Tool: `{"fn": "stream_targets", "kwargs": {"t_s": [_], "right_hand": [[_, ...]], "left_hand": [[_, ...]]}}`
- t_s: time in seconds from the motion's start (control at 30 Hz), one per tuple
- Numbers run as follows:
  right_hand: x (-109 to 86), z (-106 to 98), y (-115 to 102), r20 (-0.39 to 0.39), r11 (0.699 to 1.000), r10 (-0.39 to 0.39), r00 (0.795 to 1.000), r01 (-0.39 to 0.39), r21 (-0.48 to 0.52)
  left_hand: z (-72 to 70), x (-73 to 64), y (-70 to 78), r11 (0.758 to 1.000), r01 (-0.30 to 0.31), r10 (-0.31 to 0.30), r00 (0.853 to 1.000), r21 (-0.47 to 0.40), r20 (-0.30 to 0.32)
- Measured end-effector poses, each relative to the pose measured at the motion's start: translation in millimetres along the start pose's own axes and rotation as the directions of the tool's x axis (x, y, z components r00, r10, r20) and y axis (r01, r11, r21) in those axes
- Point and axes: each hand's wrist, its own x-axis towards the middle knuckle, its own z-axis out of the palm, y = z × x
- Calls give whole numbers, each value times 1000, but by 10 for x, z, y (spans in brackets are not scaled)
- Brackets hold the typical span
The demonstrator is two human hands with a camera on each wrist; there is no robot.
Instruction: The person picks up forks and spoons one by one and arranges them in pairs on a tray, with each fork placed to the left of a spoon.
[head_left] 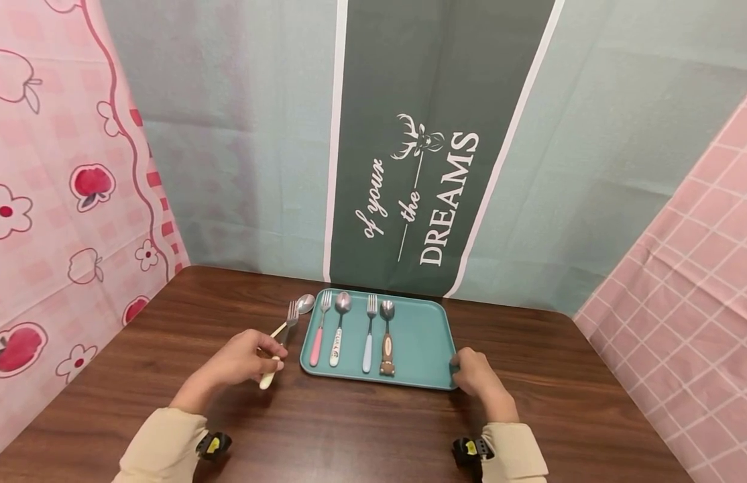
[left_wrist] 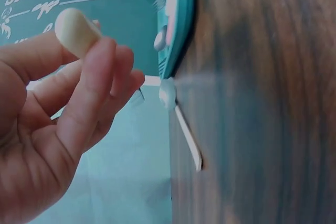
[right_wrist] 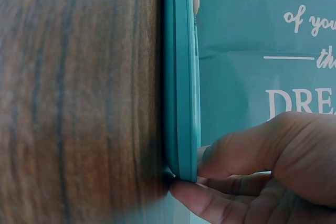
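My left hand (head_left: 243, 362) pinches a fork (head_left: 292, 315) by its cream handle, left of the tray and above the table. In the left wrist view the rounded end of that handle (left_wrist: 73, 32) sticks out between thumb and fingers. Behind it a spoon (head_left: 305, 304) with a pale handle lies on the table, close to the tray's left edge. At the near right corner of the teal tray (head_left: 418, 342), my right hand (head_left: 476, 376) grips the rim, thumb on top and a finger beneath in the right wrist view (right_wrist: 184, 161).
On the tray lie a pink-handled fork (head_left: 316, 345), a spoon with a patterned white handle (head_left: 336, 345), a blue-handled fork (head_left: 367, 352) and a spoon with a brown bear handle (head_left: 387, 355). A printed cloth (head_left: 277, 168) hangs behind the wooden table (head_left: 349, 429).
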Motion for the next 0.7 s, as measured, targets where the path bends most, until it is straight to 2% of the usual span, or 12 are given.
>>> {"fn": "stream_targets", "kwargs": {"t_s": [0.2,0.3,0.43,0.7], "right_hand": [[-1,-6,12,1,1000,4,1000,-4,2],[4,-12,13,3,1000,3,1000,-3,4],[9,-17,6,1,1000,-5,1000,5,2],[3,-16,-9,0,1000,-9,1000,9,-4]], "left_hand": [[148,100,31,994,45,-36,996,100,-87],[205,158,51,989,44,-28,993,144,-112],[259,221,77,980,23,1,993,196,-121],[378,317,121,978,11,15,993,210,-118]]}}
